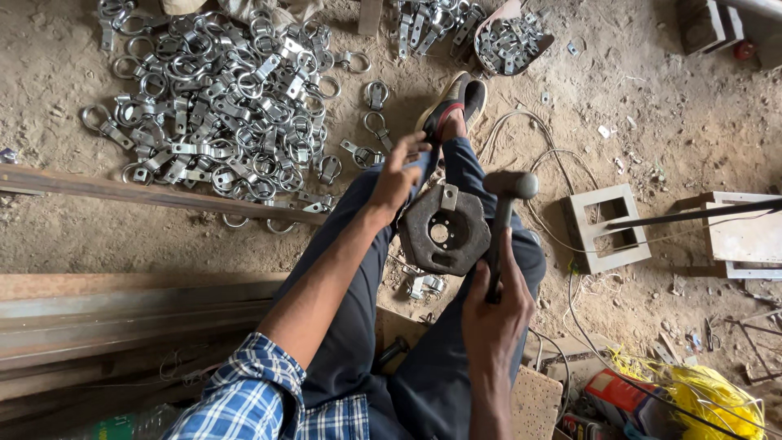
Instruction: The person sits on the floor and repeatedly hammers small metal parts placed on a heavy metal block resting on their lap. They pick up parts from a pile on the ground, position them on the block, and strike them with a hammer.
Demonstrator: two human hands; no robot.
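Your right hand [494, 314] grips the hammer [503, 218], handle running away from you, head just right of the block [444, 231]; your left hand [397, 173], apparently empty, hovers at its upper-left edge.

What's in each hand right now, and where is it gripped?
Right hand grips the hammer low on its handle. Left hand holds nothing clearly; its fingers reach near the metal block.

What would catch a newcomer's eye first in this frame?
Most likely the big heap of shiny metal ring clamps spread over the dirt floor at upper left. Next, at centre, the dark iron block resting on the person's lap with a small metal piece on it, the left hand beside it. The right hand grips a hammer raised over the block.
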